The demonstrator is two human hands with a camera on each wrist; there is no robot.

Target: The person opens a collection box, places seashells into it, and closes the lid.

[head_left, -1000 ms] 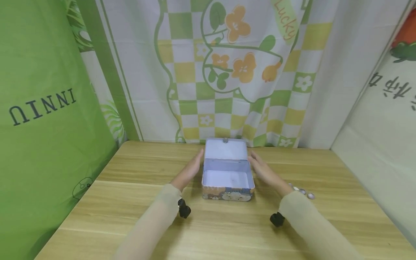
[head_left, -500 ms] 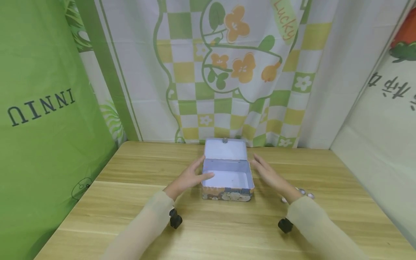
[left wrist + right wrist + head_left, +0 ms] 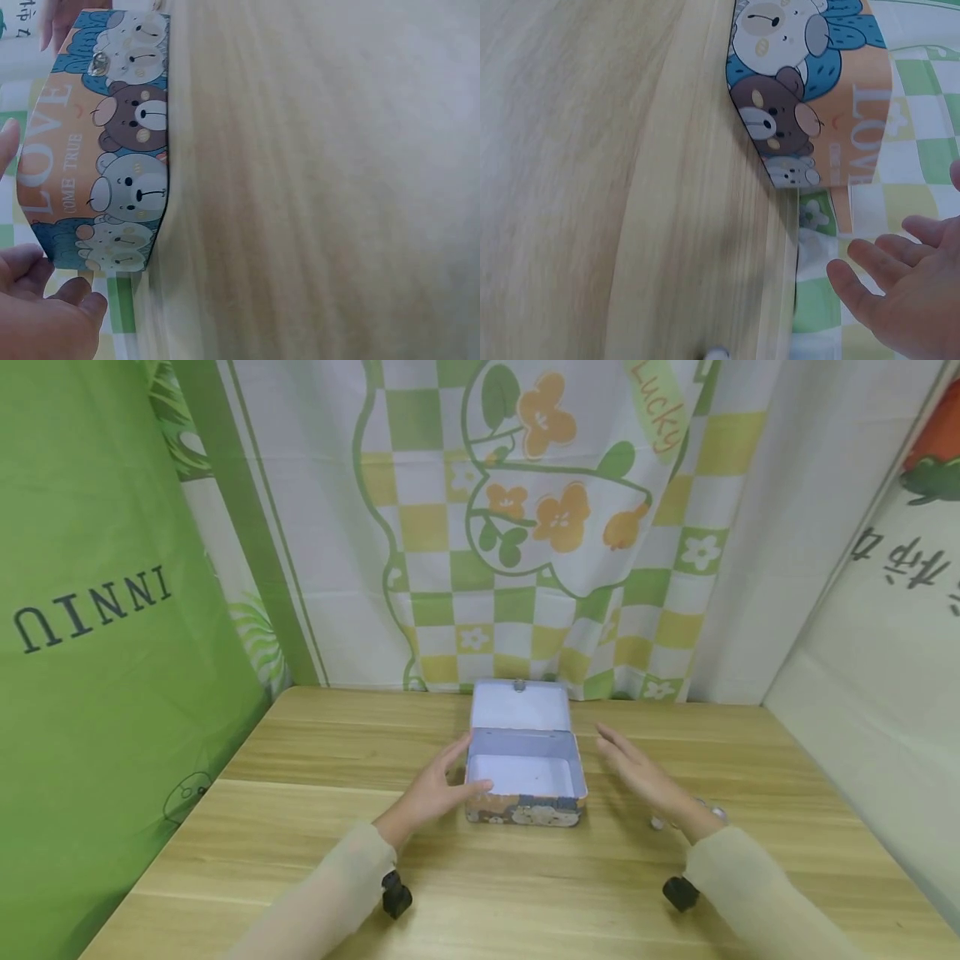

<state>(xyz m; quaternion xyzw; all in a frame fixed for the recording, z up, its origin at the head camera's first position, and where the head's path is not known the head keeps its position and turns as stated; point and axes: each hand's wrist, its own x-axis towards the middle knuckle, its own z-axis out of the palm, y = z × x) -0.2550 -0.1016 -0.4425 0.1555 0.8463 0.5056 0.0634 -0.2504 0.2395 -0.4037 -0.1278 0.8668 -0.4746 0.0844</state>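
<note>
A tin box (image 3: 523, 810) with cartoon bears on its front stands on the table, its hinged lid (image 3: 520, 708) raised at the back. Its pale inside shows bare. My left hand (image 3: 429, 792) is at the box's left side, fingers along that wall and thumb stretched toward the front left corner. In the left wrist view, the fingers (image 3: 82, 296) are loosely bent by the box's end. My right hand (image 3: 647, 778) hovers to the right of the box, apart from it, with fingers extended. Nothing is between its fingers in the right wrist view.
Several small, pale, rounded pieces (image 3: 657, 822) lie on the wooden table (image 3: 525, 893) by my right wrist, partly hidden by it. A patterned curtain (image 3: 438, 527) hangs behind the table. Green cloth (image 3: 112, 735) hangs at left, with a thin dark cable (image 3: 180, 795) beside the table edge.
My left hand has slid from the box's back left toward the front, its thumb spreading out. My right hand has moved away to the right and toward me. The box stays in place.
</note>
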